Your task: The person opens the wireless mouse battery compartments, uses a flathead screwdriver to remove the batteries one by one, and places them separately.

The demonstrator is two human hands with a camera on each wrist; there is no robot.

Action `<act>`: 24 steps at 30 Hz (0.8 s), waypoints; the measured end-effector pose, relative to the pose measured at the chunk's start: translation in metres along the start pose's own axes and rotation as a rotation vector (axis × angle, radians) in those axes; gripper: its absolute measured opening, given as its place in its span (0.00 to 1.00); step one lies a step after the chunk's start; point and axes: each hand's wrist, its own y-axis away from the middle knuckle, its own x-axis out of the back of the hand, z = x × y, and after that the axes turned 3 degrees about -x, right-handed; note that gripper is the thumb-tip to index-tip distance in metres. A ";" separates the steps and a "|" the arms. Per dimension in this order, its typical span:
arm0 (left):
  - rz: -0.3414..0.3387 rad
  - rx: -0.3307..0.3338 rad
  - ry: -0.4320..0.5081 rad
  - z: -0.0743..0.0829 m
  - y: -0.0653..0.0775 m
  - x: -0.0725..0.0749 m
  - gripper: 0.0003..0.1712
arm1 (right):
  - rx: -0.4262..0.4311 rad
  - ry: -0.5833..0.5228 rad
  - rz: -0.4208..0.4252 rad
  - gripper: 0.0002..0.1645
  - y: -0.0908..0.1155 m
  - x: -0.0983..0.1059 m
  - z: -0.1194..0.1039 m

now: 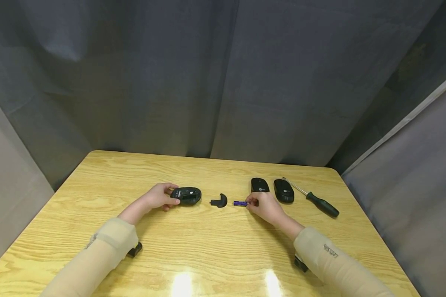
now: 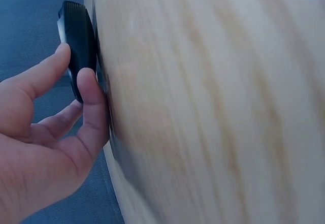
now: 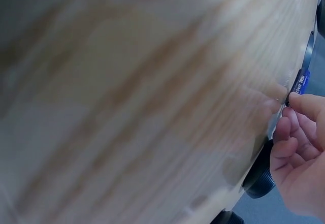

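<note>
My left hand (image 1: 159,196) grips one end of a black computer mouse (image 1: 190,196), turned underside up with its battery slot uncovered. In the left wrist view thumb and fingers hold the mouse (image 2: 80,46) by its sides, close over the table. Fingertips of my right hand (image 1: 266,207) pinch one end of a small blue-purple battery (image 1: 240,203), low at the tabletop. The right wrist view shows lettering on that battery (image 3: 301,83). Between the two hands lies a black battery cover (image 1: 220,201) with a curved end and a narrow tab.
Two more black mice lie at the right: one mouse (image 1: 259,184) just behind my right hand, the other mouse (image 1: 284,191) beside it. Further right is a screwdriver (image 1: 321,205) with a dark green handle. A grey curtain (image 1: 223,82) hangs behind the wooden table (image 1: 208,247).
</note>
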 end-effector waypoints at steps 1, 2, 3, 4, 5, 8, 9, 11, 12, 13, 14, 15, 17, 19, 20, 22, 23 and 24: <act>0.004 0.002 0.004 0.000 0.000 0.000 0.37 | -0.002 0.000 0.000 0.05 0.000 0.000 0.000; 0.006 0.003 0.010 0.001 0.001 0.000 0.36 | -0.004 0.003 0.001 0.05 -0.001 0.000 0.000; 0.007 0.005 0.014 0.002 0.002 0.000 0.36 | -0.007 0.005 0.001 0.05 -0.001 0.000 0.001; 0.004 0.000 0.013 0.002 0.002 0.000 0.36 | -0.012 0.006 0.001 0.06 -0.001 0.000 0.001; 0.005 0.003 0.018 0.003 0.003 0.000 0.36 | -0.018 0.007 0.002 0.06 -0.001 0.000 0.001; 0.007 0.006 0.024 0.005 0.005 0.001 0.37 | -0.036 0.002 0.005 0.06 0.000 0.002 0.000; 0.011 0.006 0.023 0.005 0.005 0.001 0.37 | -0.043 -0.005 0.007 0.07 0.001 0.004 0.000; 0.018 0.008 0.020 0.006 0.006 0.002 0.38 | -0.052 -0.024 0.011 0.07 0.002 0.007 -0.001; 0.020 0.004 0.012 0.006 0.007 0.002 0.39 | -0.053 -0.034 0.013 0.08 0.003 0.008 -0.002; 0.025 0.001 0.007 0.006 0.008 0.002 0.39 | -0.053 -0.046 0.013 0.08 0.004 0.010 -0.002; 0.031 -0.002 0.000 0.006 0.009 0.002 0.39 | -0.051 -0.052 0.018 0.09 0.005 0.011 -0.003; 0.035 -0.006 -0.009 0.007 0.011 0.002 0.39 | -0.048 -0.056 0.022 0.09 0.006 0.013 -0.003; 0.043 -0.011 -0.020 0.008 0.014 0.002 0.39 | -0.036 -0.065 0.029 0.10 0.007 0.017 -0.004; 0.052 -0.011 -0.028 0.010 0.016 0.002 0.39 | -0.020 -0.069 0.038 0.10 0.009 0.021 -0.004; 0.053 -0.013 -0.033 0.011 0.018 0.002 0.39 | -0.013 -0.070 0.041 0.10 0.010 0.023 -0.004; 0.063 -0.018 -0.053 0.014 0.020 0.002 0.39 | -0.004 -0.083 0.040 0.11 0.011 0.028 -0.004; 0.072 -0.029 -0.082 0.015 0.021 0.002 0.39 | -0.003 -0.089 0.042 0.11 0.012 0.031 -0.004; 0.086 -0.037 -0.111 0.017 0.021 0.002 0.39 | -0.002 -0.094 0.042 0.12 0.013 0.033 -0.004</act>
